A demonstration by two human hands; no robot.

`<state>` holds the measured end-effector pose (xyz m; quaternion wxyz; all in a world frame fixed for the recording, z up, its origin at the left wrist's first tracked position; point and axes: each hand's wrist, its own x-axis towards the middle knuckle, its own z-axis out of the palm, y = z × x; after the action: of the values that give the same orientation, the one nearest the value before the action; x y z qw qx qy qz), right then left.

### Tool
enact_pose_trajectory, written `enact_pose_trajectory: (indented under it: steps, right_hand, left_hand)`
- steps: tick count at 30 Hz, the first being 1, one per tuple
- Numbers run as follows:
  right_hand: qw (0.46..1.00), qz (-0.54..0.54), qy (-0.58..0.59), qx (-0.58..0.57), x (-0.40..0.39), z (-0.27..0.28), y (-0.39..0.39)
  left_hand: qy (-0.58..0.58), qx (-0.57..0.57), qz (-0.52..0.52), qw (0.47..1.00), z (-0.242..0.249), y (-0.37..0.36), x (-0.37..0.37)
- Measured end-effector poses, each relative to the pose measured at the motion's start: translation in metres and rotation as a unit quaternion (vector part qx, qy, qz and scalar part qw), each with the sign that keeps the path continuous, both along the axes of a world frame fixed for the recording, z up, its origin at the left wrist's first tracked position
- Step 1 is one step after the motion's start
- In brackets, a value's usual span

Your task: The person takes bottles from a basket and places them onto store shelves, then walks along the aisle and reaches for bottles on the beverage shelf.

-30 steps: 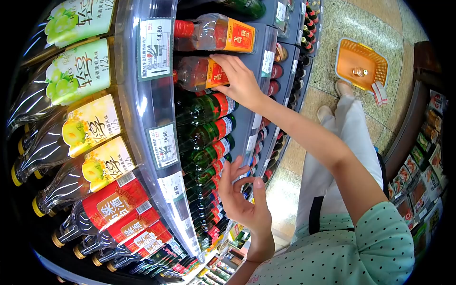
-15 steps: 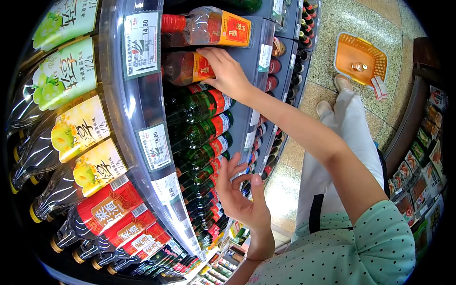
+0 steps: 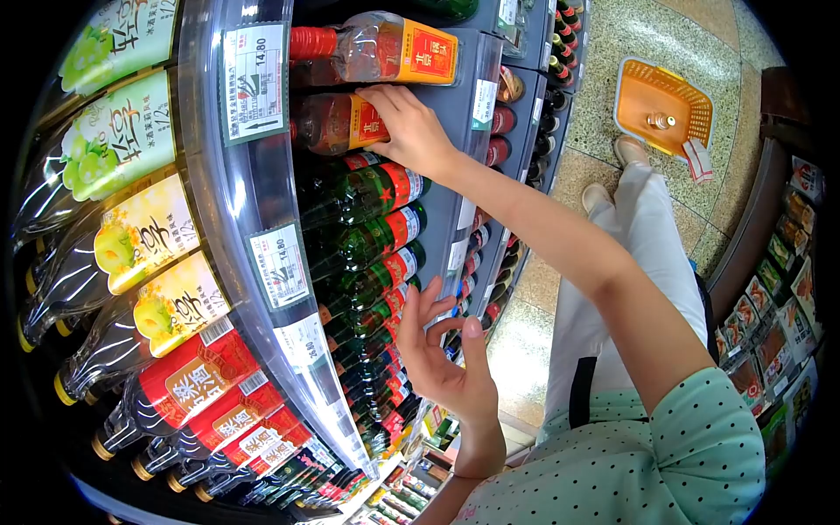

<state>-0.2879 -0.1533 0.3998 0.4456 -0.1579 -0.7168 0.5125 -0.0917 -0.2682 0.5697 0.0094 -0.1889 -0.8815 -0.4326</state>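
My right hand (image 3: 409, 131) is closed around a glass liquor bottle (image 3: 328, 124) holding amber liquid, its orange label partly under my fingers. Beside it on the same shelf lies in view a matching liquor bottle (image 3: 367, 48) with a red cap and an orange-red label. A row of green glass bottles (image 3: 372, 191) with red labels stands on the other side of the held one. My left hand (image 3: 446, 363) is in front of this row, fingers apart and loosely bent, holding nothing.
A shelf edge with price tags (image 3: 255, 83) runs between this row and large labelled bottles (image 3: 122, 131). On the speckled floor, near my shoes (image 3: 630, 150), sits an orange basket (image 3: 643, 83) with a small bottle (image 3: 662, 121) inside. Packaged goods (image 3: 766, 324) fill a display opposite.
The shelves have shifted slightly left in view. My right hand keeps its hold on the same bottle, and my left hand has hardly moved.
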Motion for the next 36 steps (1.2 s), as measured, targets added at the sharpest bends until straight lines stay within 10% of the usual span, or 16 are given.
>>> enact_pose_trajectory:
  steps: [21,36]
  right_hand:
    - [0.998,0.022,-0.025,-0.046,0.029,0.008,0.000]
    - [0.991,-0.110,-0.046,-0.063,0.242,-0.019,0.076]
  left_hand:
    - [-0.017,-0.007,-0.007,1.000,-0.005,0.009,0.004]
    - [-0.111,-0.044,-0.150,0.981,-0.088,0.086,0.012]
